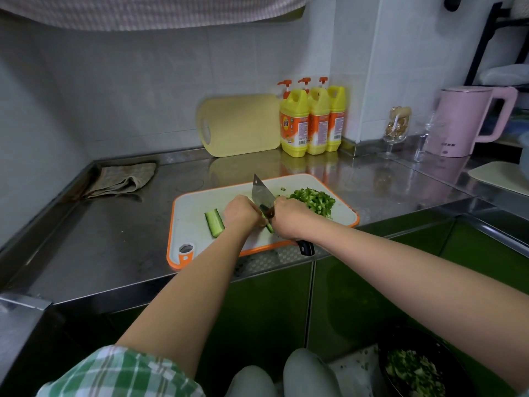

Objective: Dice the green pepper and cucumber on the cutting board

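The pepper pile (313,200) lies diced beyond the right hand (289,214), which grips the cleaver (262,192) close beside the left hand (242,213) clamping a cucumber strip (269,227) (mostly hidden), while a cucumber half (214,223) waits uncut to its left.

cut cucumber (269,226) mostly hidden, bowl (423,340) cropped

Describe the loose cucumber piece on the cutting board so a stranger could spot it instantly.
Find the white cutting board with the orange rim on the steel counter. Left of the left hand, away from the knife in the right hand, lies the cucumber piece. It is one long strip, pale face up, unlike the diced pepper pile at the board's right end.
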Demonstrator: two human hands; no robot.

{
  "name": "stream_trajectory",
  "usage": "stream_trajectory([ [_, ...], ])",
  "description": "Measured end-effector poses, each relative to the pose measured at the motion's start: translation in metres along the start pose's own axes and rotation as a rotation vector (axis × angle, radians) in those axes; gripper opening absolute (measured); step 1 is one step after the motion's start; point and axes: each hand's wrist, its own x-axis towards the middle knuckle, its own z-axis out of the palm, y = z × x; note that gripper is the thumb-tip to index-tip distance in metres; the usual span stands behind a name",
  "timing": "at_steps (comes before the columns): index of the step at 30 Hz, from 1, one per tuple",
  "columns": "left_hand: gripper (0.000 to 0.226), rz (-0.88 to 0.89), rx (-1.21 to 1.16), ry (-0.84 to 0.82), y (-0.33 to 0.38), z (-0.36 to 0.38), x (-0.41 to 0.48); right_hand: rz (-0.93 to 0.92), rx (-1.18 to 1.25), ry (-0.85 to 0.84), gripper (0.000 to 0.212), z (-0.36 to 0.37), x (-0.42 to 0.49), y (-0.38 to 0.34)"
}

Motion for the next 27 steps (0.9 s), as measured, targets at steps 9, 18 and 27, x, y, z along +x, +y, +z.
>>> stream_trajectory([
  [9,0.016,0.016,0.010,-0.010,-0.002,-0.002,0.000,-0.034,0.085,0.009,0.027,-0.001,0.015,-0.002],
  [18,0.009,0.098,0.015,0.060,-0.006,-0.004,0.002,-0.109,0.548,0.109,0.015,-0.019,0.030,0.039],
  [27,0.034,0.202,0.450,0.140,-0.003,0.000,0.004,-0.077,0.471,0.058,0.011,-0.012,0.022,0.051],
])
